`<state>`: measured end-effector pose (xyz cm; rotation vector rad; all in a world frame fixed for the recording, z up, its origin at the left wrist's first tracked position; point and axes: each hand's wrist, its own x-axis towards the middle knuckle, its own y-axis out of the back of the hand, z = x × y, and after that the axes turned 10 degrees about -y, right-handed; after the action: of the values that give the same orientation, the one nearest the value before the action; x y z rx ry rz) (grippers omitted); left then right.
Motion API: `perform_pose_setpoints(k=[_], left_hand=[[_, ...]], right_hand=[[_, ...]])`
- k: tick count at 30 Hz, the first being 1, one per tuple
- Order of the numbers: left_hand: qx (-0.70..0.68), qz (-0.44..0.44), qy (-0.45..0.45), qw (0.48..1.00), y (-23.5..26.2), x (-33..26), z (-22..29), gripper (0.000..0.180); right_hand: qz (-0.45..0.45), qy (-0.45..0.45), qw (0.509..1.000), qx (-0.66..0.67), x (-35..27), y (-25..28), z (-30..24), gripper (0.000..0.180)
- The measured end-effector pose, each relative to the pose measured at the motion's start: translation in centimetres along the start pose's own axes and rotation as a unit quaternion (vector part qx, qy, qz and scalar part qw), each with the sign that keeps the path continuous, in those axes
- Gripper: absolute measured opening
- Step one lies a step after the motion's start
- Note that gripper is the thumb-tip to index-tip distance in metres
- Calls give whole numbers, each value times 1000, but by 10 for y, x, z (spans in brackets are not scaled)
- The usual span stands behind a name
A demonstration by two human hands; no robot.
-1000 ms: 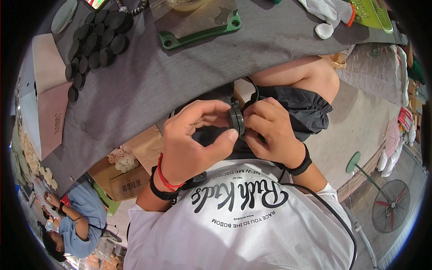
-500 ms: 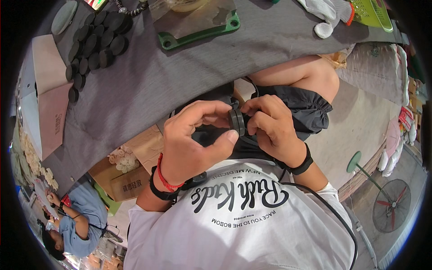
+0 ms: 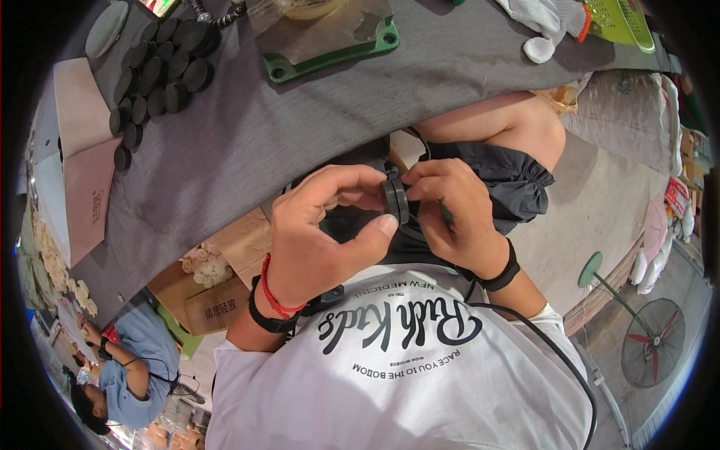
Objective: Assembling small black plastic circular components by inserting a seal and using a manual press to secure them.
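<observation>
A black round disc-shaped piece (image 3: 395, 201), with a groove round its rim, stands on edge above my lap. My left hand (image 3: 319, 221) is closed on it, fingers at its far edge and thumb at its near edge. My right hand (image 3: 455, 210) is bent in a pinch at the disc's right face, fingertips against it; the thumb's tip is partly hidden. Several similar black discs (image 3: 176, 97) lie heaped on the grey-covered table (image 3: 225, 150) at the far left.
A green metal base with a plate (image 3: 334, 60) stands on the table's far side. White gloves (image 3: 546, 30) and a green basket (image 3: 626, 22) lie far right. Pink-lidded box (image 3: 90, 195) at left, cardboard box (image 3: 214, 309) below. Fan (image 3: 652, 341) at right; another person (image 3: 139, 375) sits lower left.
My right hand's fingers have shifted slightly on the disc's right side and the thumb has moved downward. My left hand keeps its hold with hardly any movement.
</observation>
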<state>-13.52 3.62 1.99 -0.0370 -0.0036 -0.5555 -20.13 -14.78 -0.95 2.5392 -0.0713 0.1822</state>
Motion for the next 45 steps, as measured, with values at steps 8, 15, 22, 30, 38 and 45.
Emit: perform_pose_setpoints(k=[8, 15, 22, 30, 38, 45], left_hand=[[-63, 11, 77, 995, -10, 16, -1, 30], [137, 119, -58, 982, 15, 27, -4, 19], [296, 166, -159, 927, 35, 23, -26, 16], [404, 125, -259, 869, 31, 32, -31, 14], [423, 99, -304, 848, 27, 36, -29, 15], [432, 111, -314, 838, 31, 32, -33, 15]], right_hand=[[-56, -84, 992, 78, 20, 5, -17, 52], [-2, -325, 734, 596, 52, 45, 9, 26], [-3, -401, 649, 647, 92, 90, 29, 17], [103, -74, 839, 529, 245, 213, 17, 28], [92, -134, 943, -290, 252, 124, 97, 49], [129, -99, 981, -104, 217, 107, 68, 44]])
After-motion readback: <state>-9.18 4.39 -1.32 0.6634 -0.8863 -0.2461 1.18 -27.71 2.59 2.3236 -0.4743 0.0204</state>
